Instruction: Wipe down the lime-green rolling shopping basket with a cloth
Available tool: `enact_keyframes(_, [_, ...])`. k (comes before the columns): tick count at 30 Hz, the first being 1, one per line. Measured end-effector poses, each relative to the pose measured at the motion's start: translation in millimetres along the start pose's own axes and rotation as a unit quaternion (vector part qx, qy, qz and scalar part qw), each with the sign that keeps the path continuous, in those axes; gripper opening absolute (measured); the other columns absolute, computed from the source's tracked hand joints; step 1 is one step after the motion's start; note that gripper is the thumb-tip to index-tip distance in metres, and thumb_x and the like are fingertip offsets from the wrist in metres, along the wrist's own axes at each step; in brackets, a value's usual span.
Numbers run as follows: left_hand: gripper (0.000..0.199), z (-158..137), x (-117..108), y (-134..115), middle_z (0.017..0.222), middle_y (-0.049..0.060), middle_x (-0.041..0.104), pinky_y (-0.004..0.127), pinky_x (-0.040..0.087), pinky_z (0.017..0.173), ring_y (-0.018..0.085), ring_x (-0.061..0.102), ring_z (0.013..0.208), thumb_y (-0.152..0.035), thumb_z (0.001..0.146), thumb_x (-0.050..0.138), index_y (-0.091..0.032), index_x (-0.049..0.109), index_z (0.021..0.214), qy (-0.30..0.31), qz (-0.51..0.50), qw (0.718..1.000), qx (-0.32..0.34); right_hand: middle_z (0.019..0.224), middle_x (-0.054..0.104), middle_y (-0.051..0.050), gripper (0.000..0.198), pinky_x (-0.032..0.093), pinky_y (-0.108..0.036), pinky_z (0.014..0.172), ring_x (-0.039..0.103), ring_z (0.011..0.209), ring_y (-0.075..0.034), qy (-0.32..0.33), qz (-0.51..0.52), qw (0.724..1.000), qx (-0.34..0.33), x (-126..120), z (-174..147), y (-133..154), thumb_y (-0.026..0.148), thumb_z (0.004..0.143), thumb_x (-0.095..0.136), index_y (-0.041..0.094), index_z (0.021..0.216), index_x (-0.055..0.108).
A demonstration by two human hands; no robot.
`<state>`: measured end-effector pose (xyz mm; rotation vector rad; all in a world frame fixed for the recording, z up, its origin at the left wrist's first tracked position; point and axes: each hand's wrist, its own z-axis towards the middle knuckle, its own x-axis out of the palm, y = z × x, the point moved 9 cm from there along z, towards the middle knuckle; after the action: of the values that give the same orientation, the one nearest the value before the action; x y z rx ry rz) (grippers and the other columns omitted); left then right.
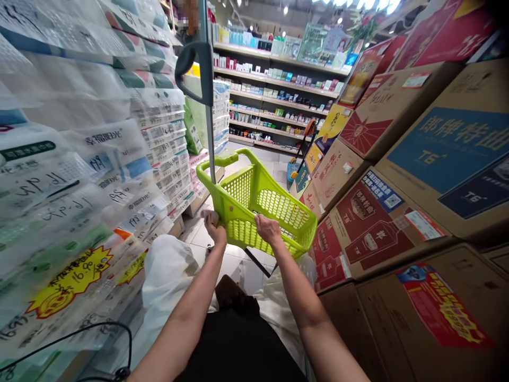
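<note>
A lime-green shopping basket [274, 204] with perforated walls stands tilted in front of me, with a long grey pull handle [202, 74] rising from its left end. My right hand [268, 229] is closed over the near rim of the basket. Against the basket's lower left corner, my left hand [216, 232] is curled around a small pale cloth [211, 216], whose exact kind is hard to make out. A dark strut [256, 262] shows beneath the basket. Through the wall holes I make out little of the basket floor.
Stacked packs of tissue paper [159, 127] rise close on the left, with a yellow price sign [75, 276]. Cardboard cartons [369, 212] are piled on the right. Shelves of small boxed goods [278, 87] stand ahead, and a blue basket [293, 171] is on the tiled floor.
</note>
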<state>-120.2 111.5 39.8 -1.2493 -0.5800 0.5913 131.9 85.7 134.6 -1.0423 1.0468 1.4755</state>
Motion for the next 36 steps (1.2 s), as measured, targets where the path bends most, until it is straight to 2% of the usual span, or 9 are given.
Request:
enact_keyframes(3, [0.055,6.6,21.3,-49.3,0.156,0.012,0.052,0.038,0.032,0.129,0.024,0.045,0.15,-0.012,0.087,0.056,-0.021,0.061,0.142,0.06,-0.03,0.994,0.089,0.091,0.076,-0.007,0.046,0.03,-0.028,0.072,0.064,0.078,-0.017,-0.031,0.002,0.999,0.026,-2.9,-5.6,-20.7,0.039,0.112,0.028,0.02,0.103,0.068])
enact_keyframes(6, [0.051,-1.0,29.6,-90.1,0.159,0.01,0.05,0.036,0.029,0.13,0.022,0.043,0.152,-0.019,0.094,0.053,-0.022,0.059,0.145,0.075,-0.051,0.983,0.161,0.106,0.075,-0.011,0.041,0.034,-0.03,0.088,0.064,0.098,-0.02,-0.072,0.018,0.997,0.036,-1.6,-12.4,-27.9,0.039,0.11,0.032,0.019,0.115,0.067])
enact_keyframes(10, [0.062,-23.2,26.1,-71.1,0.163,0.012,0.046,0.04,0.03,0.13,0.024,0.041,0.154,-0.013,0.089,0.057,-0.019,0.053,0.15,0.079,-0.058,0.994,0.049,0.124,0.07,-0.014,0.042,0.031,-0.038,0.104,0.057,0.114,-0.026,-0.181,0.097,0.978,0.034,0.5,-17.7,-25.6,0.045,0.106,0.04,0.018,0.129,0.062])
enact_keyframes(14, [0.069,-39.1,23.3,-42.0,0.164,0.014,0.045,0.041,0.042,0.123,0.027,0.046,0.15,-0.006,0.085,0.058,-0.017,0.051,0.153,0.11,-0.065,0.99,-0.065,0.104,0.072,-0.012,0.048,0.028,-0.042,0.1,0.058,0.104,-0.027,-0.184,0.194,0.958,0.103,17.7,-8.4,-40.4,0.057,0.103,0.033,0.021,0.103,0.064])
enact_keyframes(20, [0.063,-29.0,17.8,-79.7,0.162,0.01,0.048,0.038,0.04,0.124,0.024,0.047,0.149,-0.012,0.09,0.055,-0.022,0.052,0.152,0.109,-0.092,0.989,0.024,0.09,0.068,-0.007,0.05,0.026,-0.043,0.101,0.057,0.1,-0.024,-0.176,0.235,0.946,0.136,10.7,-10.6,-53.3,0.059,0.103,0.027,0.022,0.085,0.056])
enact_keyframes(24, [0.065,-44.4,17.3,-58.4,0.159,0.015,0.05,0.042,0.043,0.122,0.026,0.053,0.144,-0.009,0.09,0.051,-0.02,0.047,0.154,0.123,-0.06,0.99,-0.026,0.087,0.067,-0.004,0.048,0.027,-0.04,0.102,0.057,0.096,-0.021,-0.185,0.219,0.947,0.142,2.5,-17.3,-57.9,0.055,0.104,0.027,0.022,0.081,0.053])
enact_keyframes(26, [0.063,-55.4,13.3,-56.3,0.16,0.016,0.048,0.041,0.04,0.124,0.025,0.048,0.147,-0.009,0.091,0.05,-0.019,0.047,0.153,0.127,-0.037,0.991,-0.007,0.084,0.066,-0.003,0.046,0.027,-0.039,0.101,0.057,0.094,-0.02,-0.194,0.214,0.945,0.152,0.0,-19.7,-63.1,0.053,0.104,0.029,0.022,0.078,0.052])
enact_keyframes(31, [0.05,-66.9,-6.6,-109.7,0.153,0.021,0.047,0.047,0.028,0.13,0.029,0.038,0.153,-0.021,0.098,0.048,-0.017,0.052,0.148,0.056,0.009,0.984,0.171,0.077,0.062,-0.002,0.044,0.028,-0.039,0.102,0.057,0.092,-0.02,-0.211,0.206,0.94,0.174,-4.8,-25.9,-78.9,0.048,0.104,0.031,0.022,0.072,0.047])
enact_keyframes(36, [0.061,-36.6,-28.5,-144.5,0.15,0.023,0.045,0.052,0.025,0.13,0.035,0.035,0.153,-0.014,0.094,0.045,-0.014,0.044,0.155,-0.027,0.028,0.981,0.19,0.076,0.062,-0.001,0.044,0.029,-0.037,0.101,0.056,0.093,-0.02,-0.212,0.199,0.942,0.168,-7.6,-32.7,-84.7,0.048,0.104,0.031,0.023,0.07,0.045])
